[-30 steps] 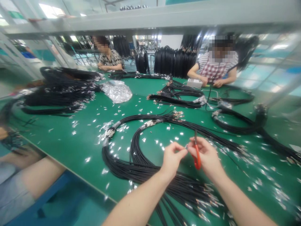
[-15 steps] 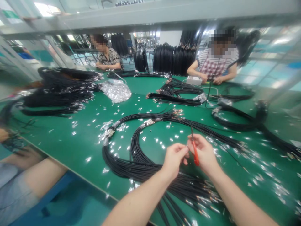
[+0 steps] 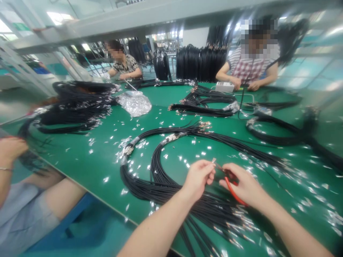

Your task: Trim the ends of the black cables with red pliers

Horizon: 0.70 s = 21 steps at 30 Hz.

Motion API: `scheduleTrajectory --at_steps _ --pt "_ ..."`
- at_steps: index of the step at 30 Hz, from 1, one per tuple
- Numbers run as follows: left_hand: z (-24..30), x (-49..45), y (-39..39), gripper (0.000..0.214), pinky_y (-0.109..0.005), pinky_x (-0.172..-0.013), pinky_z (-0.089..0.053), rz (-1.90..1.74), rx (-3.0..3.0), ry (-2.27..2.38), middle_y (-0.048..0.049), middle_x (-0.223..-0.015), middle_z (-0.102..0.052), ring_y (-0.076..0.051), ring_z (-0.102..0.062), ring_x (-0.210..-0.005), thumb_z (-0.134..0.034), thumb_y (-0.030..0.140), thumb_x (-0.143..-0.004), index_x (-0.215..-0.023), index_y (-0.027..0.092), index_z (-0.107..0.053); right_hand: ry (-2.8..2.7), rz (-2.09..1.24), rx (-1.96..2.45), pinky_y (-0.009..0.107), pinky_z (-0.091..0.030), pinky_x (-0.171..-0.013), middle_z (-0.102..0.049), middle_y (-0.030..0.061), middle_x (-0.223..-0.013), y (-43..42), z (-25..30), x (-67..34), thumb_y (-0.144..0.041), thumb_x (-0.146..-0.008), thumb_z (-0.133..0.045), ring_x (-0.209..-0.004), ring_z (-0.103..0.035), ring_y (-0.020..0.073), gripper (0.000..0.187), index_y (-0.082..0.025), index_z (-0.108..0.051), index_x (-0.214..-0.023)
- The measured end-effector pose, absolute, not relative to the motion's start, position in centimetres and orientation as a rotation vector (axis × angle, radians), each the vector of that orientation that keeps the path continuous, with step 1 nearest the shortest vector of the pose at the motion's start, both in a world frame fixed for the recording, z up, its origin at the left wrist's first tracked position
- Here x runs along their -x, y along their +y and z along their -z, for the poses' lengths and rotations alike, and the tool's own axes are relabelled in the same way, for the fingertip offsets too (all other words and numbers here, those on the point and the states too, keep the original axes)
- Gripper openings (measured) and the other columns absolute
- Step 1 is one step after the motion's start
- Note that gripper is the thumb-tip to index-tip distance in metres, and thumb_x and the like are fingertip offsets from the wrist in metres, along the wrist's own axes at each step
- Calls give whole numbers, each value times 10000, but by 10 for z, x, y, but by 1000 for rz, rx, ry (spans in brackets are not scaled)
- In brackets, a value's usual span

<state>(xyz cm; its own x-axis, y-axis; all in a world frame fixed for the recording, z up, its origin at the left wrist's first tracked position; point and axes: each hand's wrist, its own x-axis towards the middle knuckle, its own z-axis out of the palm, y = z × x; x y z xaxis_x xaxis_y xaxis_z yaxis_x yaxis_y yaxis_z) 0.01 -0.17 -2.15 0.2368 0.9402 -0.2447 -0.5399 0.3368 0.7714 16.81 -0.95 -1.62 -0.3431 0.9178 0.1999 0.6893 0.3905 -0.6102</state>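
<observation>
My left hand (image 3: 199,176) is closed, thumb and fingers pinching a small silvery piece (image 3: 213,161). Whether that piece belongs to a cable end is too small to tell. Red-handled pliers (image 3: 233,192) are gripped in my right hand (image 3: 242,182), their dark tips pointing left, close to the pinched piece. The handles look spread apart. Under and around both hands lies a curved bundle of black cables (image 3: 134,184), with silvery and copper-coloured ends fanning out near me. A second cable bundle (image 3: 157,162) curves inside it.
Small clear scraps (image 3: 106,179) litter the green table (image 3: 102,159). A clear bag (image 3: 135,103) lies left of centre. More cable bundles lie left (image 3: 75,101) and right (image 3: 278,134). Two people work across the table; another person's hand (image 3: 10,150) is at left. A beam (image 3: 160,16) crosses above.
The pliers have swung from nearly upright to lying across toward my left fingers, and my right hand has moved slightly right and opened its grip on the handles. The view has shifted slightly.
</observation>
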Motion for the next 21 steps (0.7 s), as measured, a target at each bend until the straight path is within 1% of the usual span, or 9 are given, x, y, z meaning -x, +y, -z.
scheduleTrajectory --at_steps 9,14,21 --pt "25 -1 -4 237 -172 -392 -250 -1043 -649 779 10 -562 -531 -44 -434 -439 -708 286 -613 -662 119 -548 -2177 -498 1359 324 -462 -651 -617 49 -791 -9 12 -165 -307 -740 -595 -696 -564 190 204 -211 -576 -919" --pt "25 -1 -4 249 -173 -390 -244 -1023 -685 803 13 -556 -533 -45 -430 -431 -707 306 -608 -661 124 -545 -2214 -456 1348 334 -455 -671 -622 57 -795 -10 12 -166 -303 -769 -561 -733 -564 201 208 -215 -595 -954" --pt "25 -2 -10 179 -175 -410 -257 -1041 -828 841 11 -572 -548 -44 -436 -449 -672 272 -645 -704 127 -585 -2284 -475 1312 328 -450 -697 -617 58 -837 -16 2 -169 -286 -799 -543 -763 -556 197 235 -228 -599 -1020"
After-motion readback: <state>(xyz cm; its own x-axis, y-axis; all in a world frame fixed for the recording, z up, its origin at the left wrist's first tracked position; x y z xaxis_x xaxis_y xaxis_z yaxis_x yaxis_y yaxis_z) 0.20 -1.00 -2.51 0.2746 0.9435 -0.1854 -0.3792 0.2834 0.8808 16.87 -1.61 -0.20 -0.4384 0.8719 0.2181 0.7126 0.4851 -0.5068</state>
